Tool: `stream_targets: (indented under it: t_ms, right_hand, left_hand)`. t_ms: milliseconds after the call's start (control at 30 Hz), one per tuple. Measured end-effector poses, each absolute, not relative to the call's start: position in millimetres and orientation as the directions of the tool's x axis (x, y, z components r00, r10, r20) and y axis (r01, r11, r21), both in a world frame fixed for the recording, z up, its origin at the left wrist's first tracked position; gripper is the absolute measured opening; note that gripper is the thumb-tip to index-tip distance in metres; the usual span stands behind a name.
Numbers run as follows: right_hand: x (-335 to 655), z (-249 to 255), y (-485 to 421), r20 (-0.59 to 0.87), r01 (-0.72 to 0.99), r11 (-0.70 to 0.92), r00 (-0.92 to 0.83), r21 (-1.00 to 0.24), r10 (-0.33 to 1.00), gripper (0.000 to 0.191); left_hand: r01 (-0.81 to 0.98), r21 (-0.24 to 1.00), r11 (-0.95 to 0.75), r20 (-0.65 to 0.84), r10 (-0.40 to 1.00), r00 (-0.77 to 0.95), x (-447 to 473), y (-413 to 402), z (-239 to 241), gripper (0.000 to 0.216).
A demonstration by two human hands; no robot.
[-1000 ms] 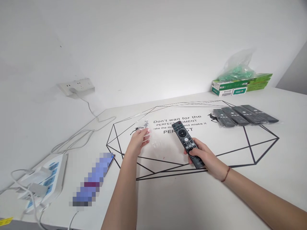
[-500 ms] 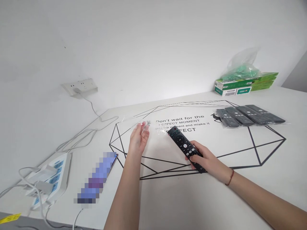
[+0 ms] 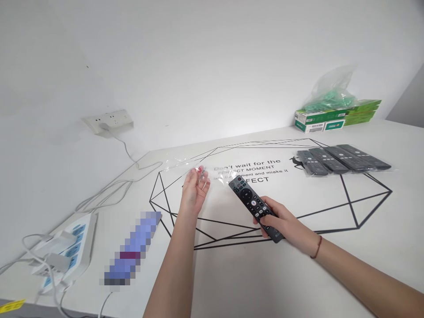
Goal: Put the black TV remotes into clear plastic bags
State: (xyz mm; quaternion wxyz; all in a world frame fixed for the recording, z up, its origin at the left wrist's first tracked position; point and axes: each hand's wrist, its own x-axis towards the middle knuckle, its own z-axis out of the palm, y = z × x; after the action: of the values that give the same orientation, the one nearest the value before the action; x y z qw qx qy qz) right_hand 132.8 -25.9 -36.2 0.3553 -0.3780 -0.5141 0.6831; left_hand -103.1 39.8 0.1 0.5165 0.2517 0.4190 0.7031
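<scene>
Remote: above the middle of the desk, buttons up, top end aimed up and left. Over the last second that end had swung toward the left hand and come to the near edge of the clear bag. Whether the tip was inside the bag or only against it could not be told; nearly all of the remote was judged to be outside.

Right hand: grasping the remote near its lower end, thumb on the face, fingers beneath.

Left hand: fingertips pinching the bag, which, hanging below them a second earlier, now stretched across to the remote. Reading: bag and remote had been brought into line, meeting or nearly so.

Further out: four bagged remotes lay in a row to the right, undisturbed. Boxes stood behind them; a blurred-out phone and a power strip lay to the left.
</scene>
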Motion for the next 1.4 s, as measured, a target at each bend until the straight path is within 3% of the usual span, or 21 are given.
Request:
stream_targets:
  t_ms: [267,433,600,700,833,967,1033,1133,1233,1400]
  right_hand:
    - [132,-37,-25,-0.141,-0.127,-0.227,-0.476,-0.966,0.868,0.028]
    - [132,-34,-26,-0.154,-0.096,-0.227,-0.479,-0.969,0.864,0.026]
    - [132,-36,-26,-0.147,-0.083,-0.211,-0.478,-0.974,0.866,0.025]
    - [132,-36,-26,-0.137,-0.078,-0.196,-0.472,-0.977,0.871,0.026]
    - [131,-36,-25,-0.106,-0.056,-0.145,-0.439,-0.988,0.892,0.032]
    - [133,-40,-20,-0.06,-0.113,-0.099,-0.313,-0.989,0.948,0.06]
    - [136,-40,-17,-0.056,-0.206,-0.12,-0.29,-0.971,0.955,0.066]
    - [142,-36,-14,-0.05,-0.302,-0.18,-0.391,-0.936,0.919,0.058]
    - [144,-33,-13,-0.024,-0.287,-0.181,-0.478,-0.941,0.878,0.055]
    - [141,-40,-9,-0.019,-0.207,-0.117,-0.422,-0.971,0.906,0.061]
  left_hand:
    - [-0.565,0.822,-0.073,-0.109,0.953,-0.283,-99,37,3,0.016]
    - [-0.551,0.834,0.03,-0.099,0.99,-0.096,-87,32,3,0.039]
    - [-0.439,0.886,0.15,-0.117,0.988,0.101,-67,23,1,0.076]
    - [-0.389,0.909,0.148,-0.11,0.987,0.118,-61,21,-1,0.084]
    - [-0.369,0.921,0.123,-0.083,0.989,0.122,-56,20,-7,0.068]
    - [-0.267,0.946,0.182,-0.103,0.953,0.285,-46,17,-16,0.033]
    - [-0.27,0.941,0.204,-0.131,0.955,0.266,-43,18,-21,0.025]
    - [-0.341,0.915,0.217,-0.197,0.976,0.094,-45,25,-26,0.022]
    - [-0.348,0.912,0.218,-0.235,0.972,-0.008,-51,30,-26,0.022]
    - [-0.262,0.932,0.252,-0.205,0.96,0.192,-46,20,-22,0.029]
